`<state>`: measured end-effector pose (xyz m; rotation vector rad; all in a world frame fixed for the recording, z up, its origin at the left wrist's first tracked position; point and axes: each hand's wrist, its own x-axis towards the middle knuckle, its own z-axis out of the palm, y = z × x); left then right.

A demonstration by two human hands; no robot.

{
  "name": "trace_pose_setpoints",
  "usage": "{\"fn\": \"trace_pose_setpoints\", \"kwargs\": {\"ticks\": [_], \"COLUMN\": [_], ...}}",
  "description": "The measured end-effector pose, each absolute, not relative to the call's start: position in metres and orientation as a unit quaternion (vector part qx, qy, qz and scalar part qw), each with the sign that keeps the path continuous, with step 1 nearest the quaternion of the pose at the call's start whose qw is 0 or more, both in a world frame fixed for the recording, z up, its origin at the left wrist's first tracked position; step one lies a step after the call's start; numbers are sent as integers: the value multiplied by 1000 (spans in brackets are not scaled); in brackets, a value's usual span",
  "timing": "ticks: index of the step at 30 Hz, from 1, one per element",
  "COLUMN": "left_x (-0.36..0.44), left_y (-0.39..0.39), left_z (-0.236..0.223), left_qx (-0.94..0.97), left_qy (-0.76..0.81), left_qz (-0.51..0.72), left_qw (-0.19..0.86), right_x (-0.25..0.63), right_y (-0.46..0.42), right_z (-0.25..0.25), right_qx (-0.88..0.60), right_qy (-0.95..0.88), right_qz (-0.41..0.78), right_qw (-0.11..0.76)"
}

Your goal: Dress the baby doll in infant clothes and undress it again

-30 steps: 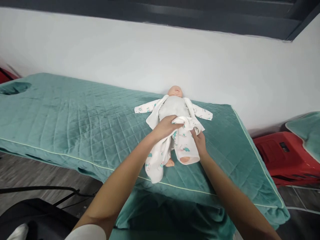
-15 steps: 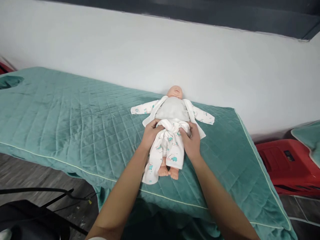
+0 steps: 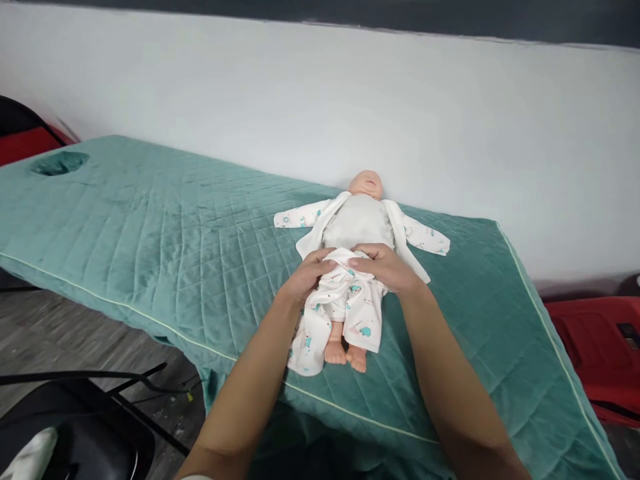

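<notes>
Quilted green bed (image 3: 150, 233) spans the frame, set against a pale wall (image 3: 240, 100). At centre a doll (image 3: 359, 223) lies on its back, head toward the wall, feet (image 3: 335, 352) toward me. Printed trousers (image 3: 340, 283) cover its lower body, their long axis running from waist to the bed's near edge. My left hand (image 3: 306, 275) and right hand (image 3: 387, 268) both pinch the waistband, equally near. One trouser leg falls left of the feet; I cannot tell what fills it. Just beside my hands spreads an open jacket (image 3: 320, 230). Lower left: black chair (image 3: 80, 427), well apart.
</notes>
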<state>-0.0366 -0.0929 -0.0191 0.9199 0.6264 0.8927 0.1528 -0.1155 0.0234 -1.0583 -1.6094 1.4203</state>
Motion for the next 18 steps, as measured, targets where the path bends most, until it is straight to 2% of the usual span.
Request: {"fn": "trace_pose_setpoints", "kwargs": {"ticks": [4,8,14,16,18], "left_x": [-34,-30,-29,-29,-28], "left_y": [-94,-94,-88,-87,-89], "left_z": [-17,-16,-16,-17,-18], "left_qx": [423,398,396,403,400], "left_qy": [280,290,303,306,309], "left_qz": [410,456,503,511,513], "left_qw": [758,742,706,695,694], "right_x": [153,154,144,137,134], "right_y": [-114,-114,-118,-118,-115], "right_z": [14,14,23,19,12], "right_qx": [-375,-353,-353,-388,-399], "right_qy": [-523,-471,-641,-628,-563], "right_qz": [657,689,616,596,614], "right_qw": [392,422,291,315,384]}}
